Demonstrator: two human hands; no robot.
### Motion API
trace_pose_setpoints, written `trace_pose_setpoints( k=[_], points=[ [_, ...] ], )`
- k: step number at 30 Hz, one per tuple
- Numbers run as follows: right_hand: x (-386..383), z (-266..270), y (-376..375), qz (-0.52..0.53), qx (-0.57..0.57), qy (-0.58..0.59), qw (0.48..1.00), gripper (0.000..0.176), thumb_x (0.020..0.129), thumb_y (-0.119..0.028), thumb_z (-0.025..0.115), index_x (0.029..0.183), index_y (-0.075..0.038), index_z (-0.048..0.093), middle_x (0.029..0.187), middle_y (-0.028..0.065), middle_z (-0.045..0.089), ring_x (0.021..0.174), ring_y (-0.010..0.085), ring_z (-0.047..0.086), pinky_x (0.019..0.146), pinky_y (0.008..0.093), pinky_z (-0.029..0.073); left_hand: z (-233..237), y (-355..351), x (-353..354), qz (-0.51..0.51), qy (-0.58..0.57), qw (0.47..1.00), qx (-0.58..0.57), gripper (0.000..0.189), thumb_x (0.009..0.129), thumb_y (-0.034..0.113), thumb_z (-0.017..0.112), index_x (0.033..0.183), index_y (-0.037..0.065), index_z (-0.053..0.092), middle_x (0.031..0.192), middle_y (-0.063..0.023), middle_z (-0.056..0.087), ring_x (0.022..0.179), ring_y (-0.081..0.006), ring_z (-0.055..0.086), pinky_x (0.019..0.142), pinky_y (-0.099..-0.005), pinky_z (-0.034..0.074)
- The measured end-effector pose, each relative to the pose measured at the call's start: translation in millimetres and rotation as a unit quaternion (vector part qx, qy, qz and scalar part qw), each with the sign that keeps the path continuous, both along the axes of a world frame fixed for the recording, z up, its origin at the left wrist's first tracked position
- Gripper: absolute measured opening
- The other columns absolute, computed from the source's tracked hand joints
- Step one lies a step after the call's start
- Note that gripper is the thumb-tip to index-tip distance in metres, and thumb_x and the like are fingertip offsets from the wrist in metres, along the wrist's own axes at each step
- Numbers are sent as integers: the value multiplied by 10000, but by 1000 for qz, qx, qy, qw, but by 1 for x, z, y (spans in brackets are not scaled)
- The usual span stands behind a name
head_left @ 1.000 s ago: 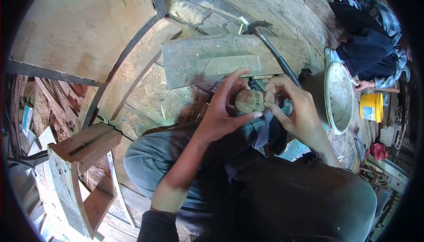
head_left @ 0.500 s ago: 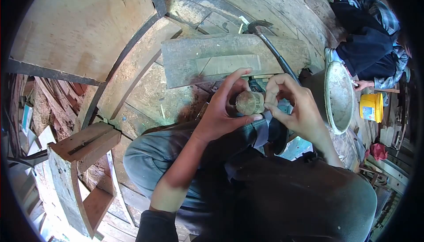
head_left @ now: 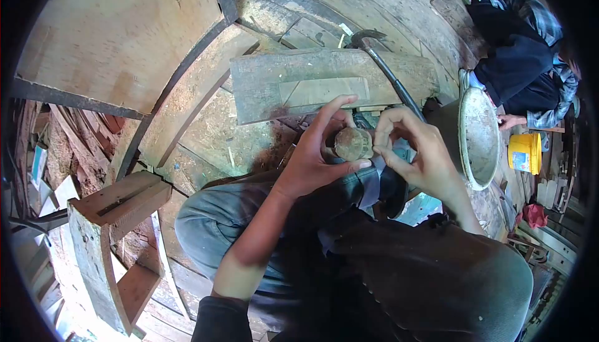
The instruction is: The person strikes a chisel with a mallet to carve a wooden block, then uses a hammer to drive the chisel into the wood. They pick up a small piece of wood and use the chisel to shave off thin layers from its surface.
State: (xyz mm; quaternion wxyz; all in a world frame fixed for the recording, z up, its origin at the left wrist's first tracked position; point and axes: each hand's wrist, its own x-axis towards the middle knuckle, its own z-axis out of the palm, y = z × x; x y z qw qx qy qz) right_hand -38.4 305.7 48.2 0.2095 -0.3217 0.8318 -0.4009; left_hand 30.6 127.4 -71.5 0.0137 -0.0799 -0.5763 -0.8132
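Note:
Above my lap, my left hand (head_left: 310,155) curls around a small round object (head_left: 351,145), dull brown and cup-sized, its rounded end facing up. The thumb lies along its lower side and the fingers along its far side. My right hand (head_left: 417,149) is pinched at the object's right edge, with thumb and forefinger together. Whatever small thing may be between those fingertips is too small to make out. Beyond my hands lies a grey wooden plank (head_left: 262,86) with a thinner strip (head_left: 331,92) on top. A claw-headed tool with a dark handle (head_left: 399,85) rests across the plank's right part.
A large whitish-rimmed tub (head_left: 463,136) stands to the right, near a yellow bucket (head_left: 524,153). A seated person (head_left: 521,61) is at the upper right. On the left are a wooden frame piece (head_left: 93,267) and a plywood panel (head_left: 112,36). Sawdust covers the floorboards.
Very little differs. My hands and the round object stay almost in place, with only a slight shift of the fingers and of the camera's view.

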Motion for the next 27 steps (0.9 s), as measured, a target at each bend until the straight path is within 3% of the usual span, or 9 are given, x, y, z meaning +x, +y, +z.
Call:
trace_pose_setpoints(
  k=[5, 7, 14, 17, 20, 22, 27],
  points=[
    [1, -1, -5, -29, -38, 45, 998, 309, 801, 43, 724, 1055, -34, 566, 922, 64, 634, 774, 185, 623, 717, 296, 508, 2, 0, 1, -19, -33, 999, 33, 1016, 681, -30, 862, 1523, 76, 304, 1313, -53, 469, 1239, -154, 470, 1131, -346, 351],
    [-2, -1, -4, 6, -24, 50, 998, 305, 793, 26, 746, 1039, -33, 576, 959, 63, 636, 789, 197, 623, 720, 302, 509, 0, 0, 0, -12, 0, 1000, 5, 1026, 679, -30, 864, 1527, 78, 297, 1271, -53, 474, 1246, -155, 467, 1127, -345, 346],
    [-4, 0, 0, 36, 5, 53, 998, 297, 811, 25, 733, 1064, -37, 591, 974, 57, 647, 805, 202, 636, 723, 308, 513, 2, -2, 0, -16, 8, 999, 37, 1048, 676, -36, 861, 1537, 80, 276, 1303, -62, 484, 1253, -163, 471, 1127, -349, 346],
    [-6, -7, 2, 6, -24, 17, 1000, 287, 830, -4, 730, 1078, -39, 588, 979, 64, 649, 825, 193, 647, 725, 300, 513, 7, -6, 0, -40, 1, 997, 64, 1005, 700, -106, 783, 1541, 78, 264, 1348, -70, 484, 1253, -169, 482, 1124, -347, 362],
    [-15, -13, 7, -8, 1, -2, 1000, 331, 841, -83, 758, 1118, -32, 585, 957, 81, 644, 840, 210, 651, 757, 309, 518, 8, -12, 0, -66, -49, 994, 72, 949, 713, -127, 677, 1544, 99, 277, 1307, -86, 529, 1263, -155, 498, 1052, -306, 408],
    [-19, -26, 15, 25, 65, 10, 998, 468, 821, -158, 795, 1210, -20, 575, 1006, 131, 671, 896, 275, 672, 812, 352, 525, 7, -16, -3, -101, -34, 990, 90, 954, 707, -147, 612, 1555, 114, 262, 1388, -100, 506, 1325, -166, 467, 1063, -306, 407],
    [-17, -47, 23, 91, 86, -9, 992, 618, 786, -213, 826, 1300, 4, 562, 1128, 232, 675, 1021, 368, 669, 875, 417, 515, 10, -21, -5, -91, -16, 996, 18, 962, 730, -159, 637, 1562, 115, 238, 1402, -95, 506, 1333, -188, 471, 1047, -317, 440]
  ],
)
